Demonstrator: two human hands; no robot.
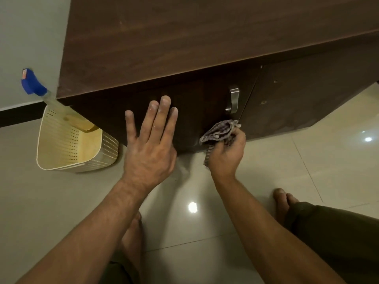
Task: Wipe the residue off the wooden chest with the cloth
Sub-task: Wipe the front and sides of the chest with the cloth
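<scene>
Bare feet point(281, 201) and dark olive trouser legs at the bottom edge, on the glossy pale floor tiles point(307, 160). The person is low, facing the furniture.

Left hand point(150, 148): fingers straight and spread, palm toward the door front of the dark brown wooden chest point(184, 48). It looks laid flat on the panel as a brace; actual contact cannot be confirmed. Whitish dust on its fingertips.

Right hand point(227, 154): fingers curled round a bunched checked grey-and-white cloth point(220, 131), a tail of it hanging below the fist. The wad is against the lower part of the same door, just below the curved silver metal handle point(233, 100).

Progress, as a judgement: wiping is under way on the lower front. A faint dull sheen shows beside the cloth, at the panel's bottom edge. The panel is too dark to tell clean from dirty. The neighbouring right-hand door carries pale specks, and the top shows faint light marks; those likely remain.

Further left: a cream perforated plastic basket point(61, 144) on the floor at the chest's corner, holding a clear spray bottle with a blue trigger head point(32, 85), which stands against the pale wall.
</scene>
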